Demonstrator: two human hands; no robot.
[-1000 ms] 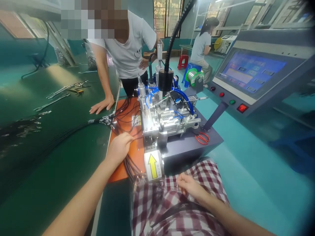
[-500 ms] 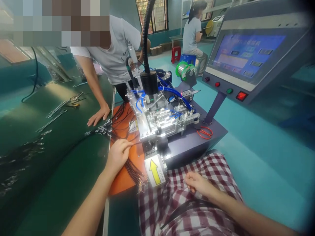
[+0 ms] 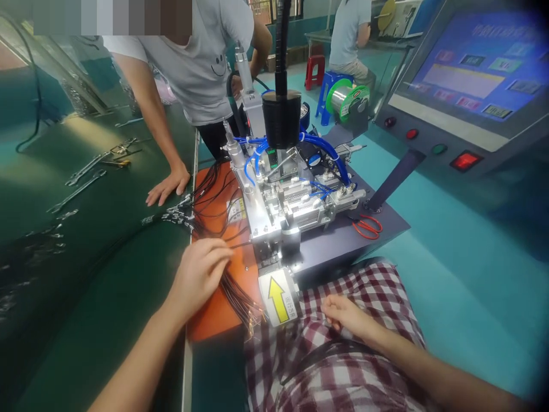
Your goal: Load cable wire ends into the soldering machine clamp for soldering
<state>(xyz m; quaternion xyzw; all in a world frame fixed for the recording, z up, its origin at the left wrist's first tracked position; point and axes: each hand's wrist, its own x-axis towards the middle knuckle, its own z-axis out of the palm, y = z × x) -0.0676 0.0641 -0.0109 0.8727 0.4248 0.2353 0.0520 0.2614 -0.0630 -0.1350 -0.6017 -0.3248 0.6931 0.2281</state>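
Observation:
My left hand (image 3: 203, 274) hovers over the orange board (image 3: 214, 329), thumb and forefinger slightly apart. Just past its fingertips a thin dark cable (image 3: 240, 245) runs into the side of the metal machine (image 3: 263, 226). Below that hand lies a bundle of dark cables (image 3: 235, 294), with bare copper ends (image 3: 256, 321) fanning out at the near side. Next to those ends is a white cover with a yellow arrow (image 3: 278, 300). My right hand (image 3: 341, 313) rests by the checked cloth (image 3: 377, 292) on my lap, fingers curled in, with nothing seen in them.
A co-worker's hand (image 3: 169, 186) leans on the green table (image 3: 107, 309), near more cables with metal terminals (image 3: 178, 213). Wrenches (image 3: 86, 183) lie farther left. Red-handled scissors (image 3: 366, 227) sit on the machine base. A lit touchscreen panel (image 3: 476, 80) and a solder-wire spool (image 3: 347, 100) stand beyond.
The view has tilted down and turned slightly left. My left hand has drawn back a little from the machine and its pinch on the cable has loosened. My right hand stays on my lap.

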